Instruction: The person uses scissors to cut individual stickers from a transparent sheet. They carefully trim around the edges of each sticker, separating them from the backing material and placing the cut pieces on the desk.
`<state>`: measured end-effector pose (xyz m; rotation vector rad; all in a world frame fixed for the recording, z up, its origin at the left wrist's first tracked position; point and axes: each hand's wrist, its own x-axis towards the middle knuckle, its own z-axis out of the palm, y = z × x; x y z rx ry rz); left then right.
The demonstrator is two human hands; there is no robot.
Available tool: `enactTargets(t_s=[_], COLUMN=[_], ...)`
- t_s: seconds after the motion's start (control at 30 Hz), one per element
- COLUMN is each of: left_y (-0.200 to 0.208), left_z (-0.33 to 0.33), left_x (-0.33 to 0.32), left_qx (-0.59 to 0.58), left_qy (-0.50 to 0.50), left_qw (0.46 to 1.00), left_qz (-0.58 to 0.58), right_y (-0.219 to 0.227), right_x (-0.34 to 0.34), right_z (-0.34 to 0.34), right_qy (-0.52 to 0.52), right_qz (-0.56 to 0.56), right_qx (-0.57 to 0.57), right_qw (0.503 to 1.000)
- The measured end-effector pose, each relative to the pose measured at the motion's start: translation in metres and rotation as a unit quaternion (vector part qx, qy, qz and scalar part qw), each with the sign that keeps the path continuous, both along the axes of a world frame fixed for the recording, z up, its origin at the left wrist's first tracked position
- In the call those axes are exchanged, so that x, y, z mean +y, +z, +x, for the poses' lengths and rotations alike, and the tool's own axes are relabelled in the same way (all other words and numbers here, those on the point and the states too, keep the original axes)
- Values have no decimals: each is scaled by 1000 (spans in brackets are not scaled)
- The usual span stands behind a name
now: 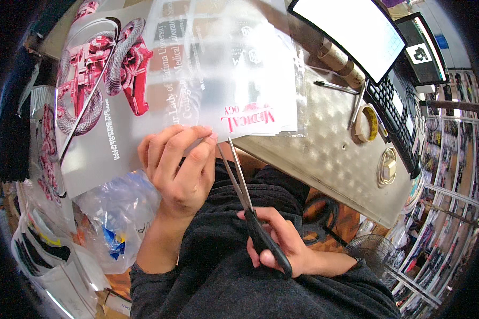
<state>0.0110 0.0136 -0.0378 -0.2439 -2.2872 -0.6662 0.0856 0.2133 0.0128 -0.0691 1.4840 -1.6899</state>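
A large glossy sheet (135,130), translucent grey and white with red microscope and snake artwork and lettering, spreads across the upper left over the table's near edge. My left hand (175,167) pinches its near edge between thumb and fingers. In my right hand (285,239) is a pair of scissors (266,243) with black handles, my fingers through and around the loops. The blades stand slightly apart and point up toward the sheet's edge, just right of my left fingertips. Whether the blade tips touch the sheet I cannot tell.
On the metal table (324,154) lie a tape roll (365,124), a coiled white cable with plug (388,167), pens (335,86) and cardboard tubes (339,64). A keyboard (391,103) and a monitor (351,32) stand right. A clear plastic bag (117,212) hangs at left; a fan (371,250) stands lower right.
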Motion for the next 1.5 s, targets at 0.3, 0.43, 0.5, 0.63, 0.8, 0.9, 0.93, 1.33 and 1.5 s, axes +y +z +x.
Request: enactTargets(t_s=[0.3,0.43,0.5,0.63,0.8,0.9,0.93,1.33,1.5], left_y=[1,1,1,2,4,3,3,4,5], left_z=[-2,1,1,1,2,2,1,3,2], left_x=[0,1,0,0,-1,-1,-1,-1,0], left_qx=[-21,-25,-25,-25,-31,-35,-35,-35,-34], left_qy=[-15,-27,-26,-27,-30,-28,-28,-29,-27], left_qw=[999,999,999,999,998,998,998,998,998], left_qz=[20,27,28,38,39,41,42,37,38], right_y=[-7,-11,-12,-9,-10,-10,-10,-11,-11], right_x=[-13,-25,-26,-30,-31,-32,-32,-33,-34], right_z=[-7,-20,-24,-32,-32,-33,-33,-26,-24], right_qy=[-43,-64,-71,-86,-88,-88,-87,-96,-99], right_qz=[-7,20,23,22,19,24,25,20,35], right_qx=[42,26,28,13,17,17,16,17,40], right_qw=[998,997,997,996,996,996,996,995,994])
